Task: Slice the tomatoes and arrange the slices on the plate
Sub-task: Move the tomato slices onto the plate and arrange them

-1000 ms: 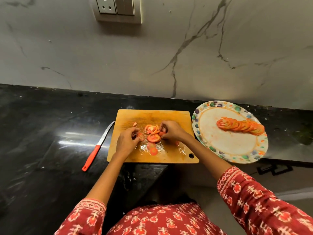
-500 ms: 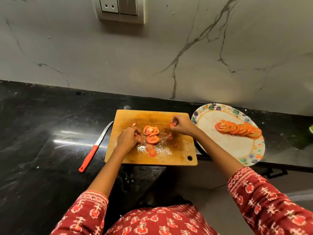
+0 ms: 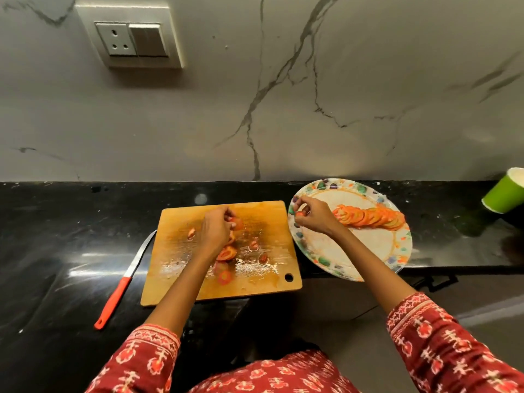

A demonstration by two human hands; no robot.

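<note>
Meanwhile, left hand (image 3: 217,228) pinching a tomato slice (image 3: 237,223) over the board (image 3: 263,219), right hand (image 3: 314,218) pinching another — knife (image 3: 124,282) beside.

The table (image 3: 56,251) is glossy black stone. The board (image 3: 175,222) is wood, wet and shiny in the middle. The knife (image 3: 124,282) has a metal blade and smooth red plastic handle. The wall (image 3: 368,80) is veined marble, softly matt.

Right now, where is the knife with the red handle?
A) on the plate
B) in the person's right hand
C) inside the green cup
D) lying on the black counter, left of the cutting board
D: the knife lies on the black counter, left of the wooden cutting board; neither hand touches it.
</note>
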